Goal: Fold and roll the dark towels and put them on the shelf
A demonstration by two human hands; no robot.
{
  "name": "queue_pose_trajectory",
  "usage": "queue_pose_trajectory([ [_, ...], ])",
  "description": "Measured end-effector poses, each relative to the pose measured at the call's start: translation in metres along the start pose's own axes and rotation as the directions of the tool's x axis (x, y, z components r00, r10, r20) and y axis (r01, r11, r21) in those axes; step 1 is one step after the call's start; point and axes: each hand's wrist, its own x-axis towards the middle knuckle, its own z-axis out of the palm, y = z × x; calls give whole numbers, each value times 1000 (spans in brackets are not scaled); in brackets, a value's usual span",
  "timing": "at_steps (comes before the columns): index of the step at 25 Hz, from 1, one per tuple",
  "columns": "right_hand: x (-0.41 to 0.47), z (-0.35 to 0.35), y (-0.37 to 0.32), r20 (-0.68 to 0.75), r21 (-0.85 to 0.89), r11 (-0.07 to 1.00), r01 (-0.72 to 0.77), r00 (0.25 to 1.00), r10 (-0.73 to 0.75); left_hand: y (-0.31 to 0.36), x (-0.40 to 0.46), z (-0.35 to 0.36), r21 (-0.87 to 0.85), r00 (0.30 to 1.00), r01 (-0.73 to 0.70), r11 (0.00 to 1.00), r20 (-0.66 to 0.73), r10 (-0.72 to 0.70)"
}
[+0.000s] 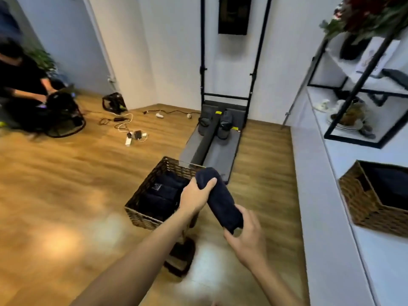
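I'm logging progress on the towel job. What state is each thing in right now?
rolled towel: rolled up, held in the air by both hands
left hand: grips the towel's far end
right hand: grips the towel's near end
floor basket: open, dark towels inside
shelf basket: open, on the white shelf, dark contents inside

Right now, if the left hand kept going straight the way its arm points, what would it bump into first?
Probably the wicker basket on the floor. The left hand, gripping the rolled dark towel, hangs above it, though depth is unclear.
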Motion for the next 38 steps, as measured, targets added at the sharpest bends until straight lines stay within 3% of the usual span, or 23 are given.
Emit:
queue_pose_trajectory([
  [3, 59, 46, 2, 150, 61, 998, 23, 988, -32, -26, 55, -36, 74, 992, 96, 993, -90, -89],
  [11, 173, 164, 15, 444, 94, 994, 61, 891, -97, -100, 164, -99, 38, 935, 309, 950, -197, -296],
  [20, 259, 304, 46, 590, -73, 997, 32, 807, 18, -214, 289, -117, -28, 874, 457, 889, -171, -455],
  [25, 307, 396, 92, 682, -168, 973, 155, 731, 1, -292, 346, -98, -35, 755, 624, 781, -233, -613],
  [28, 328, 437, 117, 783, -270, 913, 306, 622, 23, -332, 355, -80, -41, 657, 739, 673, -178, -732],
  [31, 341, 454, 129, 853, -299, 871, 389, 519, 61, -348, 358, -65, -25, 596, 791, 611, -191, -780],
  [38, 357, 410, 121, 863, -262, 864, 429, 506, 10, -290, 342, -60, 22, 596, 794, 607, -223, -771],
])
